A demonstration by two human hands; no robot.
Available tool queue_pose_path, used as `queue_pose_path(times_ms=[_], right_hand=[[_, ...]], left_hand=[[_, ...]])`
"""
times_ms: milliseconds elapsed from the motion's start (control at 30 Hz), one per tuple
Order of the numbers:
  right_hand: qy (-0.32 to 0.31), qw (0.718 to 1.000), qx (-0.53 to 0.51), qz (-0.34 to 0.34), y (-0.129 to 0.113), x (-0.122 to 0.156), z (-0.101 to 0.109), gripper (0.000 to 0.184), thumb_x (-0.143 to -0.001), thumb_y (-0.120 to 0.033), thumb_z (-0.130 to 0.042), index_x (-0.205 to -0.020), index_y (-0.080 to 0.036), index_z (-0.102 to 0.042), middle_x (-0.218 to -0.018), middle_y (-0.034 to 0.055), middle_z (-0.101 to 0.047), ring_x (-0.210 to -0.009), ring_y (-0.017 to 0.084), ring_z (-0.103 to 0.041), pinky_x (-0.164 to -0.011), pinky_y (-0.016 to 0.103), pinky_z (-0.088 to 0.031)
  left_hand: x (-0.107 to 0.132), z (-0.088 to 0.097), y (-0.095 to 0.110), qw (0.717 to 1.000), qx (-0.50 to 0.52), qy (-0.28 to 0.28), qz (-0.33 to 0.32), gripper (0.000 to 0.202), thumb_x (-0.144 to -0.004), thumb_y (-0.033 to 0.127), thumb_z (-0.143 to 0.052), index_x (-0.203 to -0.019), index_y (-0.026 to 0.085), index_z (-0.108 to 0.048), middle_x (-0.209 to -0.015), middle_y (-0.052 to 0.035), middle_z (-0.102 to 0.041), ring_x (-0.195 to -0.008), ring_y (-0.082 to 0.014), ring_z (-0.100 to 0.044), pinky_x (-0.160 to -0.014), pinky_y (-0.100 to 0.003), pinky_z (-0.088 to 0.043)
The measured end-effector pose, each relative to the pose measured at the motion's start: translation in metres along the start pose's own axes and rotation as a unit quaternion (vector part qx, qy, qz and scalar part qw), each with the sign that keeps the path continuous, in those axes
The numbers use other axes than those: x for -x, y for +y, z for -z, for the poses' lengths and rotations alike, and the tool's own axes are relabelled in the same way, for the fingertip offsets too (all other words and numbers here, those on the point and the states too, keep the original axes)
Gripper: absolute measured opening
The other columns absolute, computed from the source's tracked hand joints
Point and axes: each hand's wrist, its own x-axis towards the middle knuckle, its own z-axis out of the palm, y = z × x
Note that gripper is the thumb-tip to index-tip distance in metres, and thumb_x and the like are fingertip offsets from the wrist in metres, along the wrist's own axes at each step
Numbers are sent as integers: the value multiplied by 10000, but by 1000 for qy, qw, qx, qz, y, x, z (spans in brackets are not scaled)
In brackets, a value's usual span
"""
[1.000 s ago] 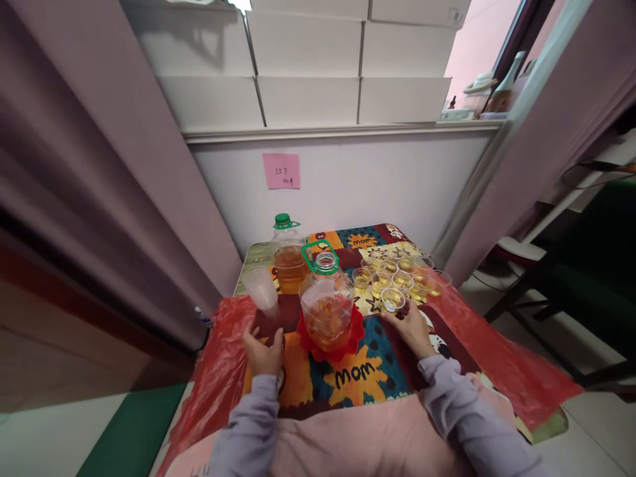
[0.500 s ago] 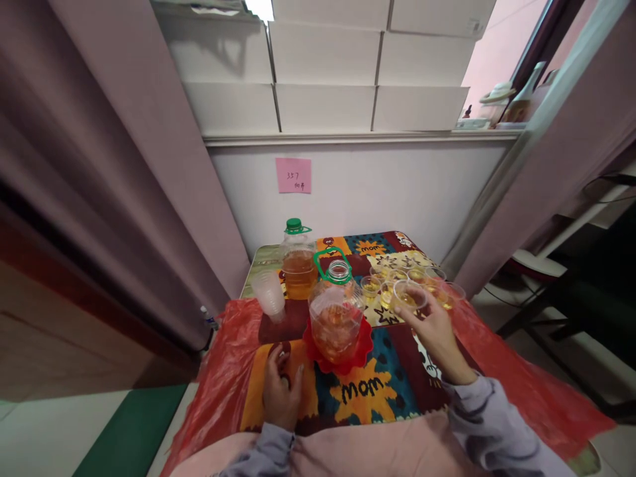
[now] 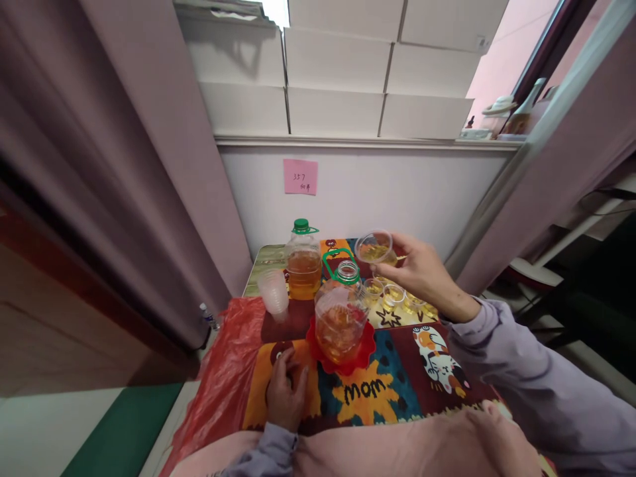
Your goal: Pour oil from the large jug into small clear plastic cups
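My right hand [image 3: 415,268] grips a clear plastic cup [image 3: 378,257] with yellowish liquid in it, raised and tilted a little toward the left. Just below and left of the cup is the uncapped mouth of a clear jug [image 3: 340,324] with a green handle. Amber liquid fills its lower part, and it stands in a red scalloped dish [image 3: 368,348]. Several small cups of yellow liquid [image 3: 394,296] sit under my right hand, partly hidden by it. My left hand [image 3: 287,391] rests on the patterned cloth, fingers apart, holding nothing.
Behind and left of the jug stands a green-capped jug [image 3: 304,271] of amber liquid. A stack of empty clear cups [image 3: 274,295] leans beside it. Red plastic sheeting [image 3: 218,371] hangs over the table's left side. A pink note [image 3: 300,177] is on the wall.
My right hand has lifted the cup from above the other cups and carried it up and left toward the jug's mouth. My left hand stays on the cloth. The view has shifted slightly.
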Motion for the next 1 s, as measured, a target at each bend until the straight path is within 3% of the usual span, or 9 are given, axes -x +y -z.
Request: queue_pose_path(times_ms=[233, 433, 1000], right_hand=[[11, 986, 156, 63, -1, -9, -3, 520, -814, -312, -777, -1323, -212, -746, -1190, 94, -816, -1026, 281, -760, -902, 416, -590], [7, 980, 176, 90, -5, -12, -4, 572, -784, -220, -722, -1356, -230, -735, -1315, 96, -783, -1098, 306, -753, -933, 441, -600], [-3, 968, 220, 121, -10, -16, -7, 622, -788, -142, -676, -1406, -206, -712, -1414, 126, -735, -1226, 353, -727, -1003, 519, -622]], left_hand=[[0, 0, -2, 1000, 3, -5, -4, 427, -909, 496, -663, -1223, 207, -683, -1197, -153, -770, -933, -283, -791, -916, -484, -646], [0, 0, -4, 1000, 3, -10, -4, 420, -908, 505, -658, -1212, 217, -692, -1202, -150, -773, -959, -293, -791, -946, -495, -638], [1, 0, -7, 1000, -4, -6, -15, 398, -914, 482, -656, -1199, 208, -700, -1170, -152, -780, -1032, -310, -786, -969, -498, -632]])
